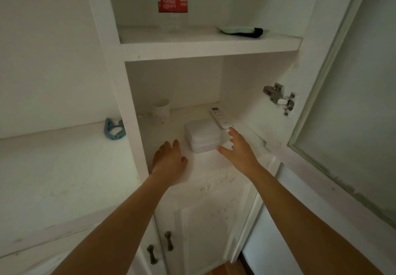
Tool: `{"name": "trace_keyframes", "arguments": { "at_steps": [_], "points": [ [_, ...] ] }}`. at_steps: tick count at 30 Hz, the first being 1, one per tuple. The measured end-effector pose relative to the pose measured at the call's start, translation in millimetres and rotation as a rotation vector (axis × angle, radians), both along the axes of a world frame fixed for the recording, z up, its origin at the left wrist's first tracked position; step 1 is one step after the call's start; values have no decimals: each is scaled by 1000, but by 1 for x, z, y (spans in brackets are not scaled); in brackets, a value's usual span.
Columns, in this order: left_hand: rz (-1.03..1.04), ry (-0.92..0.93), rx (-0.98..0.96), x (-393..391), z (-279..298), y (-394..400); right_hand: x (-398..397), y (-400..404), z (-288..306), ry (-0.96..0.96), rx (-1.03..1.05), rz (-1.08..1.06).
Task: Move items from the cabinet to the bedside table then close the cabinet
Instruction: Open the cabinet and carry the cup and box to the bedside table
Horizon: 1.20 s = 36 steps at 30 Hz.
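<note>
Cabinet shelves fill the head view, and the cabinet door (342, 81) stands wide open on my right, its hinge (279, 98) bare. My left hand (169, 163) lies flat near the front of the lower shelf (171, 131), fingers released and holding nothing, just left of the white box (202, 138). My right hand (237, 148) reaches in on the other side of that box, fingers spread and loose, the tips at the near end of the white remote (220, 117); whether they touch it I cannot tell. Neither hand grips anything yet.

By my judgement the job is barely begun. The box, the remote and a pale cup (161, 109) at the back left are on the lower shelf. On the upper shelf (203, 49) stand a clear water bottle (173, 0) and a flat dish (235, 30) with something dark on it. All of it has yet to go to the bedside table, which is out of sight, and then the door needs shutting. A blue strap (113, 129) lies on the desk to the left, outside the cabinet.

As for writing, the bottle wears a red label with white Chinese characters, cut off at the edge; the small print is too fine to read. Faint pencil scribbles on the panel below the shelf are illegible.
</note>
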State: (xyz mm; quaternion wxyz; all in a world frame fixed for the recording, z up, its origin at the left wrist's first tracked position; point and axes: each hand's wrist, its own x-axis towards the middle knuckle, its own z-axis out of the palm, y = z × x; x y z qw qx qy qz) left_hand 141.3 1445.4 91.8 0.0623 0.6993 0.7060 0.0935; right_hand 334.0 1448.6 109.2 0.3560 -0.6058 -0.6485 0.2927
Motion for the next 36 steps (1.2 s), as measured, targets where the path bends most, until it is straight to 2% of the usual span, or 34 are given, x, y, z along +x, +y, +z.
{"name": "trace_keyframes", "arguments": {
  "at_steps": [10,22,36],
  "points": [
    [47,77,12,-1,7,0,-38,33,-17,204,48,-86],
    [87,73,6,2,8,-1,-60,39,-30,208,68,-184],
    [91,87,73,2,6,0,-49,42,-27,321,35,-159]
  ]
}}
